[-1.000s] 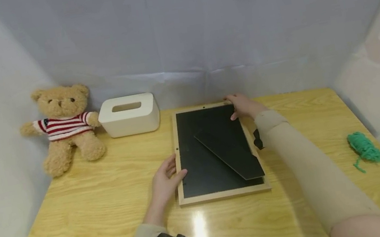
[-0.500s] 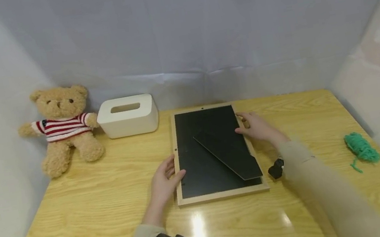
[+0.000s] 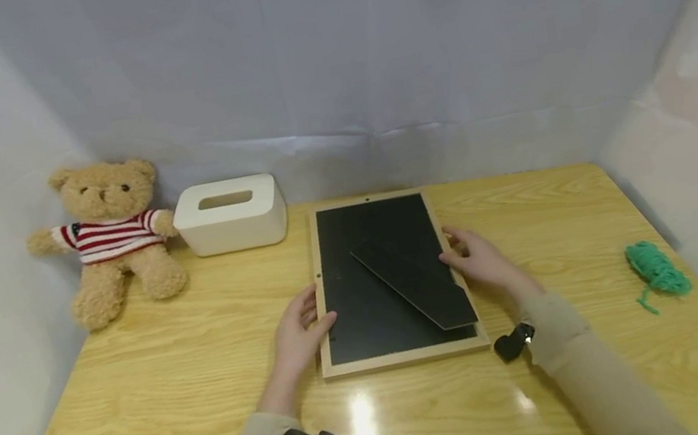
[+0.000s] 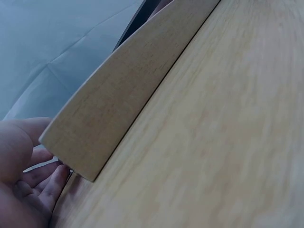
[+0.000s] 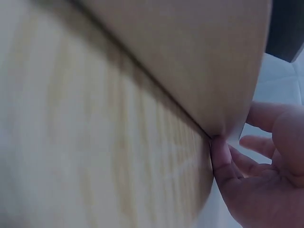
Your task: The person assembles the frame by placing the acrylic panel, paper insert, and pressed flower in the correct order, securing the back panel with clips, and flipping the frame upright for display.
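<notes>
A picture frame (image 3: 407, 358) lies face down on the wooden table, its black backing up and its pale wood border showing. The black stand flap (image 3: 420, 290) sits slantwise across the backing, its near end by the right border. My left hand (image 3: 296, 338) grips the left border, thumb on top and fingers against the outer side. On the opposite border, my right hand (image 3: 480, 257) holds the frame the same way. Both wrist views show fingertips low at the frame's side, close to the tabletop; the left thumb (image 4: 35, 128) reaches over the edge.
A teddy bear (image 3: 115, 237) in a striped sweater sits at the back left, beside a white tissue box (image 3: 232, 229). Green yarn (image 3: 657, 267) lies near the table's right edge. Pale cloth walls (image 3: 320, 45) enclose the back and sides of the table (image 3: 165, 402).
My right hand has slid from the frame's far right corner down the right border toward me. The left hand keeps its place on the left border. The view has shifted slightly.
</notes>
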`<state>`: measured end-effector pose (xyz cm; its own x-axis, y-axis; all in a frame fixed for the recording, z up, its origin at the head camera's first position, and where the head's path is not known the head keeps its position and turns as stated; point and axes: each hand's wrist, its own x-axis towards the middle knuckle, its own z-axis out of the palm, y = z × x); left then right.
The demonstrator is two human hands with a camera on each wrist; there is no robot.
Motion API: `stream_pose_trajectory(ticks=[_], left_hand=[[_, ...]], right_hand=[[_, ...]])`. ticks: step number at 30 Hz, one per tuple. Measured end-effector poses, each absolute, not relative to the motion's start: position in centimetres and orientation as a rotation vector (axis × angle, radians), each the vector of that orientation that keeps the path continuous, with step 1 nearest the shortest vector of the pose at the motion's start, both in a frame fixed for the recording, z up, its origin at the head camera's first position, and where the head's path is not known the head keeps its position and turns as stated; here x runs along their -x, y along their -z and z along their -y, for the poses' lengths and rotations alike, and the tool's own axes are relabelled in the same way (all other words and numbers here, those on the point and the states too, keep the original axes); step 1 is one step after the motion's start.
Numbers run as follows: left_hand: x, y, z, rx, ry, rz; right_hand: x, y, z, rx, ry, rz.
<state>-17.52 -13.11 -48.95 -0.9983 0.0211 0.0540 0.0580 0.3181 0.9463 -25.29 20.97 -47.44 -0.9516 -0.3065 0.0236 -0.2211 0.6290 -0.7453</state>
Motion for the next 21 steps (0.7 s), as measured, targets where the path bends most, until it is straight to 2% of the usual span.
stream_pose_trajectory(ticks=[13, 21], left_hand=[[17.6, 49.0, 13.1, 0.050, 1.792, 2.560], [17.5, 49.1, 13.2, 0.065, 1.759, 2.610]], right_hand=[[22.3, 49.3, -21.1, 0.349, 1.428, -2.748], [21.7, 49.8, -20.4, 0.283, 1.438, -2.877]])
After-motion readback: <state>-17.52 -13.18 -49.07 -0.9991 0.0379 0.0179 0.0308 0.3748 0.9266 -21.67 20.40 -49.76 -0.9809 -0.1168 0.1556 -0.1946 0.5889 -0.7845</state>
